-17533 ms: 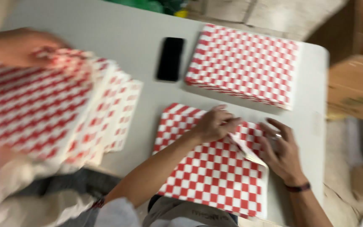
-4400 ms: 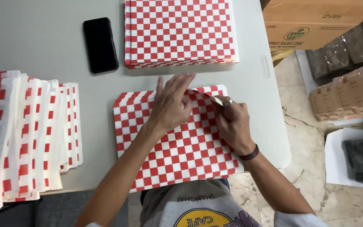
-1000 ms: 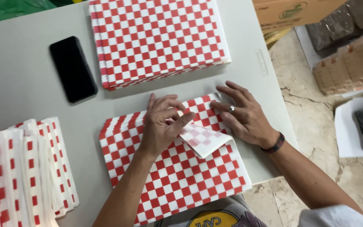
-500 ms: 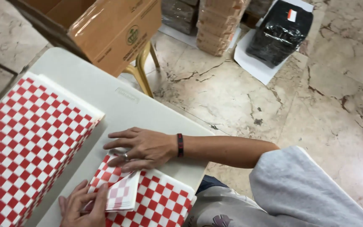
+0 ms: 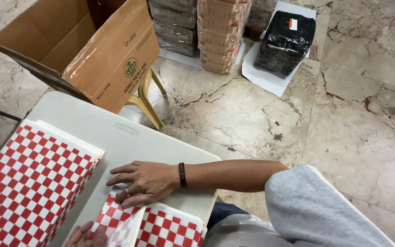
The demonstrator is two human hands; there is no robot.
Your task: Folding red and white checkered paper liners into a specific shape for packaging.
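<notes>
- While the right hand [image 5: 145,182] lies flat on the folded checkered sheet [image 5: 154,226], its fingers [image 5: 120,169] are spread apart and pressed down, clamped on nothing.
- This red and white sheet lies at the near edge of the table [image 5: 161,142], just right of the big stack, with one flap folded over.
- The left hand [image 5: 87,236] shows only partly at the bottom edge; it touches the near left part of the same sheet, and I cannot tell if its fingers are apart or together.
- A second ago both hands were still working on the fold in the middle of the sheet; now the fold is laid down and the right hand only smooths it, so I judge this crease as nearly done.
- The view has also turned to the right since then, so the phone and the finished pile are out of sight.
- The stack of flat checkered sheets [image 5: 33,183] lies to the left, close to the right hand but apart from it.
- Far behind the table stands an open cardboard box [image 5: 101,59] on a chair, and further right on the marble floor [image 5: 353,114] a black wrapped bundle [image 5: 285,42].
</notes>
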